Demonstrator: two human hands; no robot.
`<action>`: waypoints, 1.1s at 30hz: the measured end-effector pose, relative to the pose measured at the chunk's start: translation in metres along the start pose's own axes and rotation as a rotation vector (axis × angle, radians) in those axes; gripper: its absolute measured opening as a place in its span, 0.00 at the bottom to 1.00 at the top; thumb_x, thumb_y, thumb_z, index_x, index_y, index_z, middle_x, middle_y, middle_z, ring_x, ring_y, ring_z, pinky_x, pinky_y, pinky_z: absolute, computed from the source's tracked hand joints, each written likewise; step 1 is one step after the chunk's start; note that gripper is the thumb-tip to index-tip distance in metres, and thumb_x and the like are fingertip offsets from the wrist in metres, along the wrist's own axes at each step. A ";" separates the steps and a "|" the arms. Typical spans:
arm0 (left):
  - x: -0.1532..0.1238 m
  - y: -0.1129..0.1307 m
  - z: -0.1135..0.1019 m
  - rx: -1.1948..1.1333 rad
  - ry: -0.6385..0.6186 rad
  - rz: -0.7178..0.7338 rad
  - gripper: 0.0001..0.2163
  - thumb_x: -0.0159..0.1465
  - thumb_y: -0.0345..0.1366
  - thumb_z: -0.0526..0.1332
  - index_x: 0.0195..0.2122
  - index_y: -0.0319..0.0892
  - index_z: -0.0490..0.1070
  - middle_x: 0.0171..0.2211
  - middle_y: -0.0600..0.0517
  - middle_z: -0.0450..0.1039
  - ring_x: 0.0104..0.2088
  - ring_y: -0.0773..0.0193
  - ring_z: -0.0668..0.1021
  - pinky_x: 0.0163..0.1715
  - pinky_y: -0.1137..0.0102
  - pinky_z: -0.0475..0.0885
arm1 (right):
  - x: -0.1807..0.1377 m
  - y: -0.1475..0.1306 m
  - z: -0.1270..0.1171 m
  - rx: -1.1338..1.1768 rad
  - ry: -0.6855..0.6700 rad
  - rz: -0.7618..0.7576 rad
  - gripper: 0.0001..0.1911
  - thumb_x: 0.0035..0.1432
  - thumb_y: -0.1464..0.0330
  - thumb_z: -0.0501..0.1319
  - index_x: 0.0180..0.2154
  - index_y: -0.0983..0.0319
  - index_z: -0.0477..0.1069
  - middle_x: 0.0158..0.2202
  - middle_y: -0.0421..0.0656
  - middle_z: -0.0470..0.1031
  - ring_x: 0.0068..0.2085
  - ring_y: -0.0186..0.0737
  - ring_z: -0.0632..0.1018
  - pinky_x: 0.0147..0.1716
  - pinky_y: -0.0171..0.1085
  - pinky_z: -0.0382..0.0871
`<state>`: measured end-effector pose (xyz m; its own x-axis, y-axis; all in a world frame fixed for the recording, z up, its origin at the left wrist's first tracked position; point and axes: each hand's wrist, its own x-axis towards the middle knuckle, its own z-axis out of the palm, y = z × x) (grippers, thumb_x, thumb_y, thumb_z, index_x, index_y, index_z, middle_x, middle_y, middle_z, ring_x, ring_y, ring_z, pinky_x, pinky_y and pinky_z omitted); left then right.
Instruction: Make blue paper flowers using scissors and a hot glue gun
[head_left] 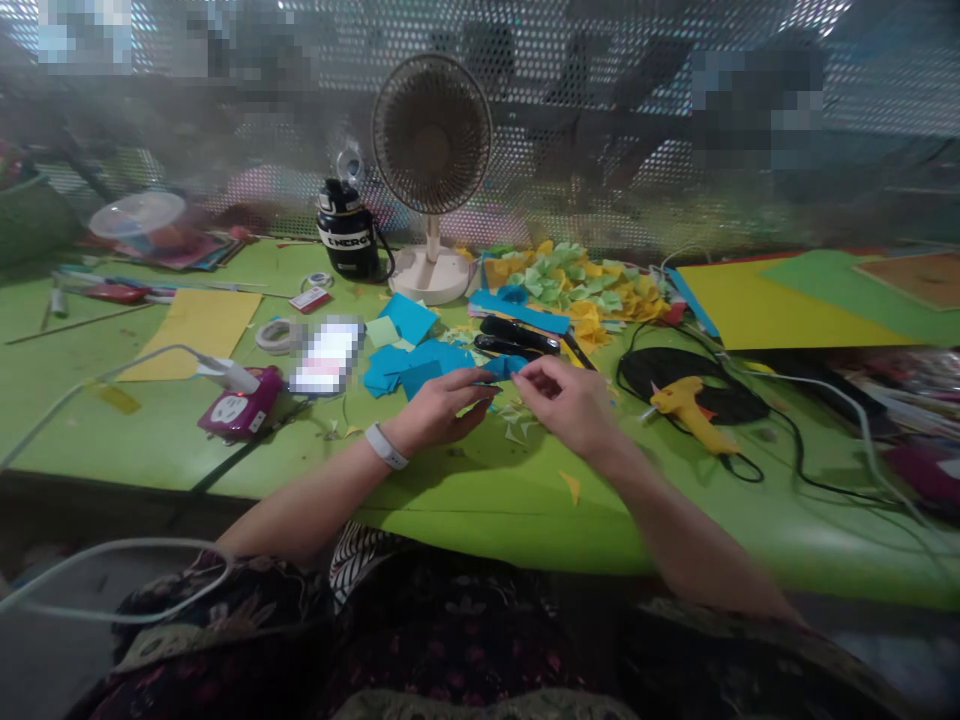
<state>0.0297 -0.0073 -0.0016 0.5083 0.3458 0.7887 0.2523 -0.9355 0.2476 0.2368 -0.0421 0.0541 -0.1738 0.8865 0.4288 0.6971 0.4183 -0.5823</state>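
A small piece of blue paper (506, 367) is held up between my two hands, over the table's middle. My right hand (570, 402) pinches its right side between thumb and fingertips. At its left side my left hand (450, 402), with a white band on the wrist, has its fingers closed on the edge; the fingertips partly hide it. Just behind lie two black staplers (517, 338). Flat blue paper pieces (420, 368) are spread beside my left hand, and small paper scraps (517, 425) lie below the fingers.
Behind stand a fan (432, 135) and a black bottle (346, 235), near a heap of yellow and green paper shapes (577, 280). Leftward are a lit phone (327, 356), a tape roll (276, 336) and a purple power adapter (241, 405). A yellow glue gun (694, 413) lies right, among cords.
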 end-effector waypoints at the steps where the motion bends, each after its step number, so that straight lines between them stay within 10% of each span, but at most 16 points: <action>1: 0.000 0.000 0.000 -0.002 0.000 0.003 0.09 0.66 0.28 0.60 0.46 0.39 0.74 0.48 0.40 0.78 0.48 0.58 0.82 0.47 0.64 0.80 | 0.000 0.000 0.000 -0.001 0.000 -0.001 0.10 0.62 0.62 0.60 0.31 0.59 0.72 0.27 0.43 0.78 0.26 0.38 0.77 0.26 0.36 0.68; 33: -0.002 0.000 -0.002 -0.031 -0.032 -0.020 0.10 0.66 0.27 0.60 0.48 0.40 0.73 0.50 0.39 0.77 0.51 0.57 0.81 0.47 0.63 0.80 | 0.002 -0.002 -0.001 -0.013 -0.050 0.013 0.08 0.59 0.64 0.60 0.30 0.60 0.72 0.26 0.42 0.78 0.25 0.37 0.76 0.26 0.35 0.67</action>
<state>0.0270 -0.0080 -0.0026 0.5293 0.3666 0.7652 0.2379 -0.9298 0.2809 0.2360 -0.0416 0.0570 -0.1987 0.9007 0.3862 0.7081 0.4044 -0.5788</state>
